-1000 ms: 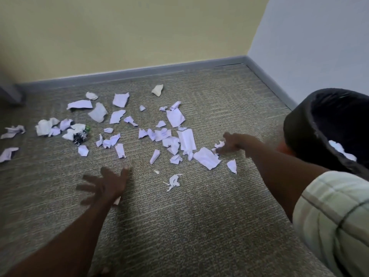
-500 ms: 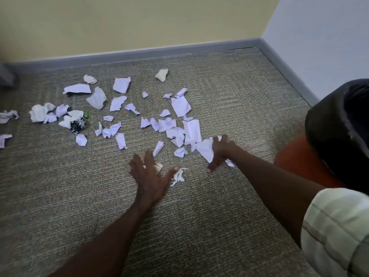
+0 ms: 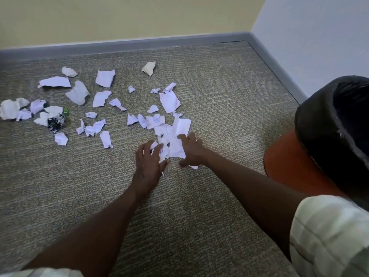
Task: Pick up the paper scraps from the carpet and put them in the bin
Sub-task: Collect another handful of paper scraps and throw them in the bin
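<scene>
Since 0.5 s ago both hands have closed in left of the bin [image 3: 319, 124], left hand [image 3: 148, 164] and right hand [image 3: 192, 150] pressing spread fingers on the paper scraps [image 3: 171, 143], whose heap runs away from the person.

White paper scraps [image 3: 169, 100], orange bin [image 3: 289, 166]

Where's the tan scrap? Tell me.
In the head view, the tan scrap lies on the carpet farthest back, nearest the grey baseboard, beyond the white scraps.

Soft even indoor light, faint shadows, no glare, wide-angle bending at edges, slightly soft focus
</scene>
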A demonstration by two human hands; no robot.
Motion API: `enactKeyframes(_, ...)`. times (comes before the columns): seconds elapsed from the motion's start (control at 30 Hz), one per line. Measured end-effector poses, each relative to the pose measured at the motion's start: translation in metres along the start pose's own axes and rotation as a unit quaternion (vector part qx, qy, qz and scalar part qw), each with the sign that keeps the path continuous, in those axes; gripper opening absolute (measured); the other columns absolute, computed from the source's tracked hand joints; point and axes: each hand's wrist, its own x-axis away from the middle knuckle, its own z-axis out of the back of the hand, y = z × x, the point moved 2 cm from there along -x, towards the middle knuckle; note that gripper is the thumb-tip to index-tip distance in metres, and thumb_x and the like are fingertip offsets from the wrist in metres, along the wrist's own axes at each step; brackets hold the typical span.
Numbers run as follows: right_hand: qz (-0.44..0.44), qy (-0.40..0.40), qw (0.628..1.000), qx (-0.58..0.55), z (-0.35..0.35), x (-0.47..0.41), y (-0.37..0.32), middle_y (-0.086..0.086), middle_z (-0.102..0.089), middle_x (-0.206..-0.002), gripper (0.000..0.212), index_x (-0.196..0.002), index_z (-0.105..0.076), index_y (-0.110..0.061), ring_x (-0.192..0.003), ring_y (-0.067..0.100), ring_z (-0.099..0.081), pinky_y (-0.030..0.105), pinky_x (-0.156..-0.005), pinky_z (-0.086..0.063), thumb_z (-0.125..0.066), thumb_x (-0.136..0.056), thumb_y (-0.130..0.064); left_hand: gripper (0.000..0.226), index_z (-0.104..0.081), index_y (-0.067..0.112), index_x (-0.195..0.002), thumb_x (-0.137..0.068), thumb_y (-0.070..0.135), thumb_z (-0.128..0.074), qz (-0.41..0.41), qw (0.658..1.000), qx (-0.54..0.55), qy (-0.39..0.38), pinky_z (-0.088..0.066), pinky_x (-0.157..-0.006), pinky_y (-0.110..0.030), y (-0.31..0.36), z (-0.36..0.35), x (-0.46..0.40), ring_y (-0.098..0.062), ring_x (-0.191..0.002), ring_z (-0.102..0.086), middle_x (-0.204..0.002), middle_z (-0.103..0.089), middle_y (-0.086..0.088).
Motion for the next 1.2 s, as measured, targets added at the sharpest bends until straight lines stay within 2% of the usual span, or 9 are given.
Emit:
enactKeyframes(0.1,0.016,-0.012,0.999,-0.025,-0.002,-0.003,-0.011,0.024,-0.017,-0.146,0.103,-0.153,-0.008,-0.018,-0.132,0.049,-0.028,0.046,-0.11,-0.029,-0.076,-0.076,-0.015,0.045,-0.052,0.012,-0.133,-0.092,0.031,-0.051,-0.016,0.998,0.018,0.06,-0.036,-0.107,-0.053,0.002,0.002,0.002,-0.039,-0.126,-0.038,-0.141,-0.043,-0.016)
enactKeyframes(0.2,0.031,-0.003,0.999,-0.026,-0.007,-0.002,-0.024,0.022,-0.024,-0.142,0.096,-0.153,-0.009,-0.016,-0.129,0.043,-0.035,0.044,-0.111,-0.029,-0.07,-0.078,-0.008,0.041,-0.053,0.013,-0.132,-0.091,0.019,-0.051,0.012,0.998,0.034,0.057,-0.037,-0.102,-0.047,0.005,0.004,0.002,-0.037,-0.122,-0.04,-0.139,-0.046,-0.015)
enactKeyframes(0.33,0.036,0.021,0.995,-0.093,-0.015,-0.004,-0.041,0.023,-0.039,-0.133,0.073,-0.143,-0.033,-0.005,-0.122,0.041,-0.042,0.041,-0.1,-0.041,-0.066,-0.079,-0.018,0.048,-0.057,0.014,-0.123,-0.09,0.037,-0.031,0.053,0.996,0.062,0.025,-0.038,-0.094,-0.045,0.009,0.002,-0.004,-0.037,-0.112,-0.049,-0.126,-0.055,-0.012)
enactKeyframes(0.43,0.02,0.055,0.985,-0.163,-0.029,-0.012,-0.045,0.025,-0.049,-0.125,0.062,-0.127,-0.048,0.003,-0.116,0.041,-0.048,0.039,-0.095,-0.04,-0.052,-0.075,-0.03,0.041,-0.067,0.006,-0.106,-0.086,0.03,-0.041,0.082,0.984,0.135,0.077,-0.046,-0.087,-0.047,0.022,0.012,-0.01,-0.041,-0.099,-0.059,-0.107,-0.066,-0.019)
enactKeyframes(0.57,0.016,0.097,0.968,-0.23,-0.015,0.003,-0.05,0.022,-0.059,-0.118,0.049,-0.12,-0.051,0.002,-0.111,0.036,-0.056,0.033,-0.086,-0.041,-0.06,-0.078,-0.021,0.031,-0.066,0.008,-0.102,-0.084,0.027,-0.049,0.165,0.945,0.262,0.102,-0.045,-0.073,-0.032,0.03,0.014,-0.008,-0.028,-0.091,-0.062,-0.1,-0.067,-0.014)
enactKeyframes(0.63,0.018,0.102,0.965,-0.24,-0.013,0.002,-0.049,0.02,-0.06,-0.118,0.044,-0.119,-0.05,0.001,-0.11,0.034,-0.057,0.031,-0.083,-0.041,-0.066,-0.081,-0.013,0.016,-0.062,0.015,-0.097,-0.085,0.021,-0.052,0.185,0.935,0.288,0.096,-0.051,-0.07,-0.038,0.029,0.011,-0.007,-0.029,-0.088,-0.063,-0.095,-0.066,-0.009)
enactKeyframes(0.97,0.029,0.127,0.969,-0.212,0.024,0.007,-0.052,0.013,-0.065,-0.112,0.042,-0.115,-0.054,-0.004,-0.107,0.029,-0.061,0.034,-0.087,-0.05,-0.067,-0.079,-0.021,0.044,-0.06,0.01,-0.116,-0.08,0.028,-0.043,0.153,0.935,0.302,0.104,-0.047,-0.08,-0.035,0.054,0.05,-0.018,-0.026,-0.1,-0.06,-0.113,-0.065,-0.01)
enactKeyframes(1.1,0.028,0.141,0.967,-0.21,0.054,0.007,-0.048,0.006,-0.064,-0.113,0.042,-0.118,-0.057,-0.006,-0.106,0.02,-0.06,0.027,-0.083,-0.046,-0.064,-0.08,-0.022,0.043,-0.061,0.01,-0.113,-0.078,0.025,-0.04,0.113,0.933,0.32,0.121,-0.04,-0.072,-0.028,0.077,0.075,-0.033,-0.018,-0.093,-0.059,-0.104,-0.065,-0.002)
enactKeyframes(1.2,0.023,0.159,0.968,-0.19,0.081,0.01,-0.044,0.01,-0.069,-0.107,0.041,-0.115,-0.06,-0.01,-0.1,0.027,-0.064,0.03,-0.079,-0.05,-0.063,-0.077,-0.022,0.038,-0.058,0.009,-0.111,-0.08,0.021,-0.04,0.099,0.931,0.329,0.124,-0.039,-0.068,-0.029,0.095,0.092,-0.046,-0.019,-0.09,-0.057,-0.1,-0.062,-0.001)
